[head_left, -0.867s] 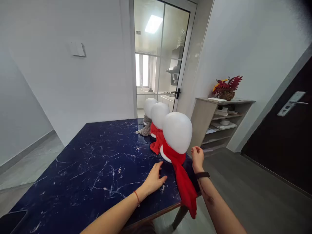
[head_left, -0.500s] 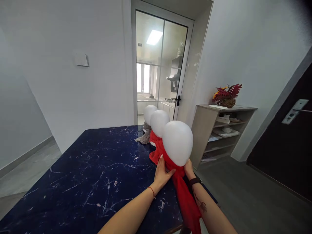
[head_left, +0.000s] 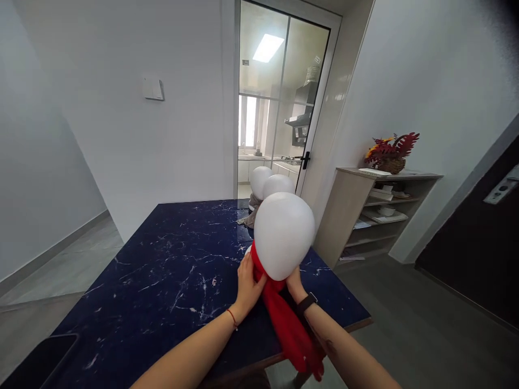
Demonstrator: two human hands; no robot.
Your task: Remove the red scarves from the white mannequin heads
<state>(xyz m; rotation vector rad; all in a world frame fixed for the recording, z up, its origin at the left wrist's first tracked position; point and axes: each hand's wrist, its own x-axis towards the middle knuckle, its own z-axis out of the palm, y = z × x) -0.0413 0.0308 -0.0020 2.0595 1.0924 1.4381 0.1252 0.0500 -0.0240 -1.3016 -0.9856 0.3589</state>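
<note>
A white mannequin head (head_left: 283, 233) with a red scarf (head_left: 290, 329) round its neck stands on the dark blue marble table (head_left: 162, 270), nearest to me. My left hand (head_left: 249, 283) presses against the left side of its neck over the scarf. My right hand (head_left: 294, 282) grips the neck on the right side, fingers partly hidden by the head. The scarf's tail hangs down over the table's near edge. Two more white heads (head_left: 270, 183) stand behind it in a row.
A grey cloth (head_left: 251, 213) wraps the farthest head. A dark phone (head_left: 36, 359) lies at the table's near left corner. A wooden shelf (head_left: 377, 210) with a flower basket (head_left: 389, 154) stands to the right. A glass door (head_left: 284, 108) is behind the table, a dark door (head_left: 486, 243) at far right.
Both hands have moved from the table and air onto the nearest head's neck and now hold it. The head has shifted left and towards me, out of line with the other two.
</note>
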